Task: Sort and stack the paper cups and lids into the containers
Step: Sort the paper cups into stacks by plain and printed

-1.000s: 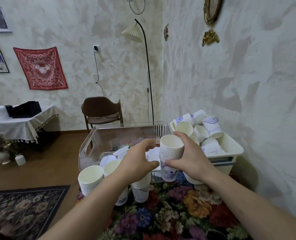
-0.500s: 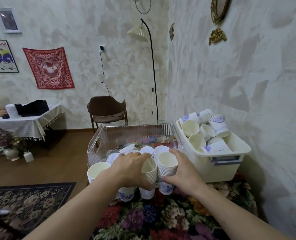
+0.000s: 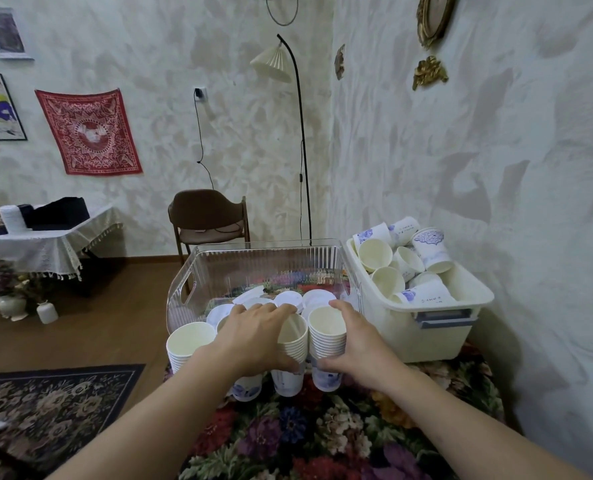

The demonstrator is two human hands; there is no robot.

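Three stacks of white paper cups stand on the floral tablecloth in front of the containers. My right hand [image 3: 359, 344] grips the rightmost stack [image 3: 326, 341], which stands upright on the cloth. My left hand [image 3: 257, 337] wraps round the middle stack [image 3: 293, 344], which leans slightly right against it. A third stack [image 3: 187, 344] stands free at the left. Behind them a clear ribbed container [image 3: 270, 265] holds several flat white lids [image 3: 308, 297]. A white bin [image 3: 437, 327] at the right is piled with loose cups [image 3: 378, 254].
The table's floral cloth [image 3: 322, 434] reaches toward me. A wall runs close along the right. A brown chair [image 3: 208, 216] and a floor lamp [image 3: 298, 133] stand behind the containers. A patterned rug [image 3: 45, 403] lies on the floor to the left.
Both hands have come down: the right-hand stack was held up a second ago and now stands on the cloth beside the middle stack, which my left hand has taken hold of.
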